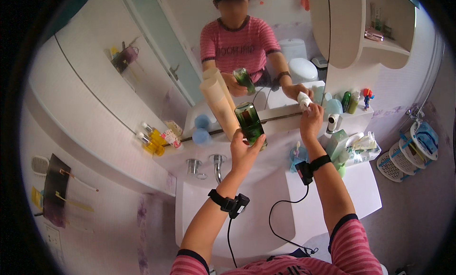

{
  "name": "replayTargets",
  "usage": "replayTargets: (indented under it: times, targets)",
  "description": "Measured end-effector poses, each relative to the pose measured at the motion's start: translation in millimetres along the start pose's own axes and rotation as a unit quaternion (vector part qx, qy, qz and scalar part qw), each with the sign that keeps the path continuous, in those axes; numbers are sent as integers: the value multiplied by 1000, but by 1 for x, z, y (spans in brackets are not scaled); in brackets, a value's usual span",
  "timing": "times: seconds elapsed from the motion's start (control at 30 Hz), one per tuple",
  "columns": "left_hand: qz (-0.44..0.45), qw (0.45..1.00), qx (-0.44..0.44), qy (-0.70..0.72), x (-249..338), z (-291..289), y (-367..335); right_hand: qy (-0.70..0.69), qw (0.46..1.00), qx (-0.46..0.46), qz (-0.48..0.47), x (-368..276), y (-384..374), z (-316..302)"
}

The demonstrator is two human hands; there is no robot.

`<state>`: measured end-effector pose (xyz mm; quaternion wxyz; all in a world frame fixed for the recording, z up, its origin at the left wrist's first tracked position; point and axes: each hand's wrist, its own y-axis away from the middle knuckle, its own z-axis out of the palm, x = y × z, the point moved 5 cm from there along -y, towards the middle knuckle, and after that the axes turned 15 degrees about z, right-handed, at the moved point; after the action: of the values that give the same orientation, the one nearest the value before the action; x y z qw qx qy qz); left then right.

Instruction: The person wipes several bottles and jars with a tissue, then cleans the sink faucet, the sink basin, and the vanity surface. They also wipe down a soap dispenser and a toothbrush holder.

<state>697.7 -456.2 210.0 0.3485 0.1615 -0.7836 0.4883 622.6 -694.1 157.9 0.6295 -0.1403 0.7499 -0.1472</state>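
My left hand [243, 151] is wrapped round the lower part of a green glass bottle [250, 122], which is raised over the back of the sink and tilted a little. Just left of that bottle, a tall cream-coloured cylinder [216, 101] stands by the mirror, its base partly hidden by my left hand. My right hand [311, 123] is closed on a small white item [305, 103] at the mirror's lower edge; its exact kind is hard to make out, as its reflection lies right against it. Each wrist wears a black band with a cabled device.
The white sink [266, 203] lies below, with a chrome tap [218, 168]. Yellow pump bottles [149, 144] and a blue cup [202, 137] line the left ledge. On the right are a tissue box [363, 154], small green bottles [350, 101], a toothbrush cup [298, 158] and a hanging basket [399, 158].
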Motion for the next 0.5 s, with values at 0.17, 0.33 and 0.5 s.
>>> replayTargets:
  times: [0.17, 0.33, 0.5]
  targets:
    - [68, 994, 21, -88, -17, 15, -20, 12, 999, 9, 51, 5, -2, 0]
    - [49, 990, 16, -134, -28, 30, -29, 55, 996, -63, 21, 1, -2, -2]
    - [68, 985, 13, -159, -45, 40, -27, 78, 991, -97, -39, 7, -5, -3]
